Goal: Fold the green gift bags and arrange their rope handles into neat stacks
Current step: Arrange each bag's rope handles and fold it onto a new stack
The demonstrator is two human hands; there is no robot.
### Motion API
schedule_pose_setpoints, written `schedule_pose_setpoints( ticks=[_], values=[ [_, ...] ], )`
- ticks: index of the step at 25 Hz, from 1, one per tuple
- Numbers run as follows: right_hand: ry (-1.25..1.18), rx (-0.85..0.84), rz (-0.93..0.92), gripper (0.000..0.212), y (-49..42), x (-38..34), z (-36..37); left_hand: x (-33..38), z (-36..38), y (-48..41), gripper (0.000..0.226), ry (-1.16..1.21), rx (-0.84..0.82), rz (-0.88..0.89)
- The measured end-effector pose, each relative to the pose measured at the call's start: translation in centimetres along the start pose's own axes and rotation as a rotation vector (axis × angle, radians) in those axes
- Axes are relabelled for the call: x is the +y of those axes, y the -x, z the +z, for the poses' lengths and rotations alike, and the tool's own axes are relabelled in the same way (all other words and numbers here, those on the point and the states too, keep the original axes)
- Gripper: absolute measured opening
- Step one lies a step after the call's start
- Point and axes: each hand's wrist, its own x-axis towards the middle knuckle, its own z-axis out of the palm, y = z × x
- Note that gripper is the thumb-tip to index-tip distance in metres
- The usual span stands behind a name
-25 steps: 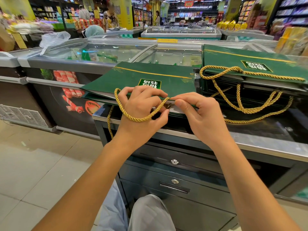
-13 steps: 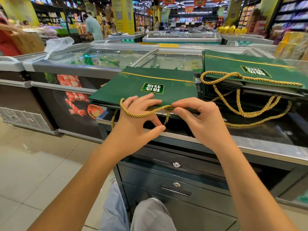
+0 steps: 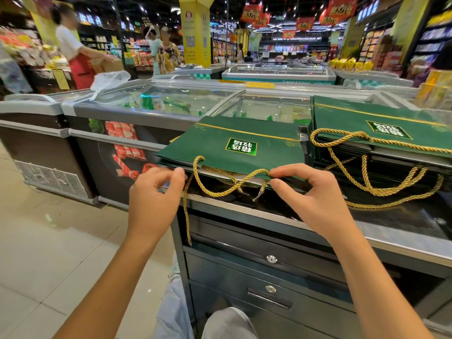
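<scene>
A flat green gift bag (image 3: 220,145) with a gold-framed label tops a small pile on the metal counter (image 3: 403,238). Its gold rope handle (image 3: 215,189) loops over the near edge and droops in front. My right hand (image 3: 310,201) pinches the bag's near edge where the rope emerges, thumb and forefinger together. At the pile's left corner, my left hand (image 3: 156,196) has thumb and fingers curled close beside the rope; what it holds is hidden. A taller stack of green bags (image 3: 391,128) lies to the right, its gold handles (image 3: 381,189) spilling onto the counter.
The counter has locked drawers (image 3: 269,275) below, my knees in front. Glass-topped chest freezers (image 3: 156,104) stand behind and to the left. Several people (image 3: 73,45) stand in the aisle at the back left. Tiled floor lies on my left.
The rope loop has come off my left hand, which moved left to the pile's corner. My right hand has shifted right along the bag's edge. The handle now droops loose.
</scene>
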Motion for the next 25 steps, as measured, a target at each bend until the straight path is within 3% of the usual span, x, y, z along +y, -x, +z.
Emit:
schedule_pose_setpoints(
  ticks=[4, 9, 12, 15, 21, 23, 25],
  values=[
    [0.024, 0.009, -0.018, 0.015, 0.1, -0.2, 0.1, 1.2, 1.3, -0.9, 0.057, 0.154, -0.060, -0.235],
    [0.051, 0.019, -0.049, 0.027, 0.5, -1.1, 0.3, 2.8, 2.6, -2.6, 0.047, 0.354, -0.006, -0.475],
    [0.312, 0.055, -0.143, 0.048, 0.7, -1.6, 0.7, 1.7, 2.4, -2.4, 0.049, 0.261, -0.107, -0.414],
    [0.508, 0.125, -0.323, 0.047, 0.1, -2.9, 1.3, 0.6, 1.9, -2.4, 0.059, 0.270, -0.170, -0.377],
    [0.684, -0.106, -0.501, 0.043, -0.3, -3.0, 4.8, 0.5, 1.8, -2.4, 0.057, 0.266, -0.212, -0.326],
    [0.698, -0.095, -0.501, 0.031, -0.5, -3.0, 5.5, 0.4, 1.8, -2.3, 0.059, 0.273, -0.227, -0.320],
    [0.565, -0.066, -0.476, 0.011, -0.9, -4.0, 5.5, 0.3, 1.7, -2.3, 0.064, 0.289, -0.228, -0.317]
  ],
)
